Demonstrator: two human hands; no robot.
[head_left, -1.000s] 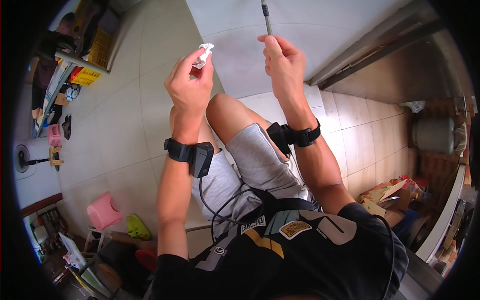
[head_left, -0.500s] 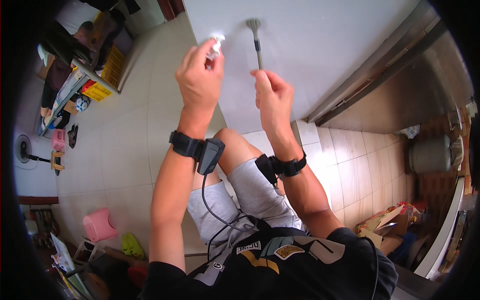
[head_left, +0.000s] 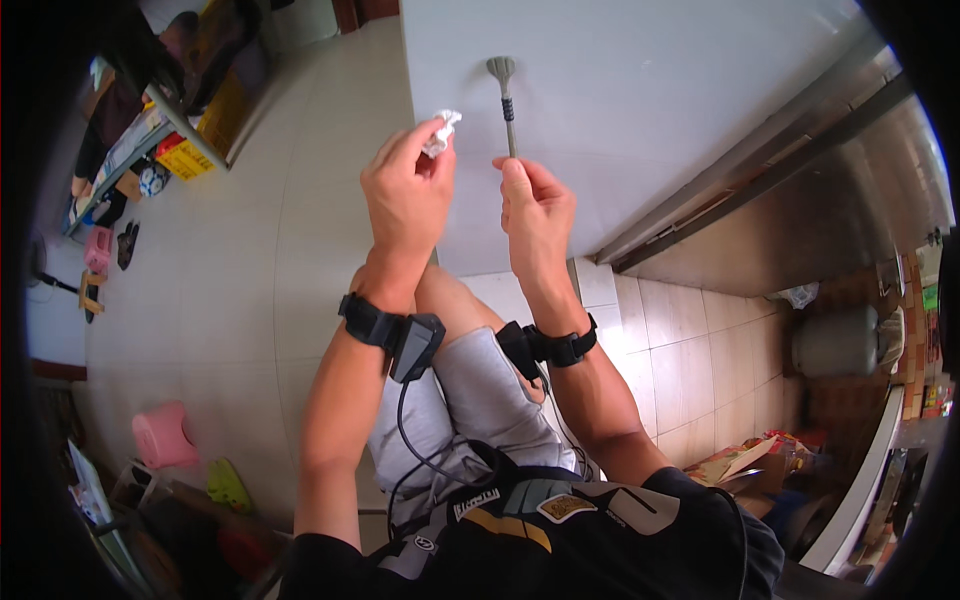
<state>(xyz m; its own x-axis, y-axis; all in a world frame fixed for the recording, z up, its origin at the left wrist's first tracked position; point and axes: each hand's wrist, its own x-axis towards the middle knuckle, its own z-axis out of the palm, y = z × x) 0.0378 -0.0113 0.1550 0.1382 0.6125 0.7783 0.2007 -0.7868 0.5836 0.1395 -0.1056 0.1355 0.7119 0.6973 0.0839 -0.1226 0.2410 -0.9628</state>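
Observation:
My left hand [head_left: 408, 190] is closed on a crumpled white tissue [head_left: 441, 134], which sticks up past the thumb and fingertips. My right hand [head_left: 541, 212] pinches the thin metal shaft of what looks like a back scratcher [head_left: 502, 72]. Its grey head is fan-shaped like a small claw, with a dark ribbed collar below, and it points away from me. The lower end of the shaft is hidden in the right hand. Tissue and back scratcher are apart, both held up in front of a pale smooth panel [head_left: 620, 120].
Metal doors [head_left: 780, 210] rise at the right, with a grey gas cylinder [head_left: 838, 340] beyond. A pink stool [head_left: 166, 434] and green clogs [head_left: 229, 486] stand on the tiled floor [head_left: 230, 300] at the left. A black cable [head_left: 402, 420] runs from my left wrist band across my lap.
Both hands sit slightly lower in the picture, still holding the tissue and the back scratcher. The whole view has shifted a little.

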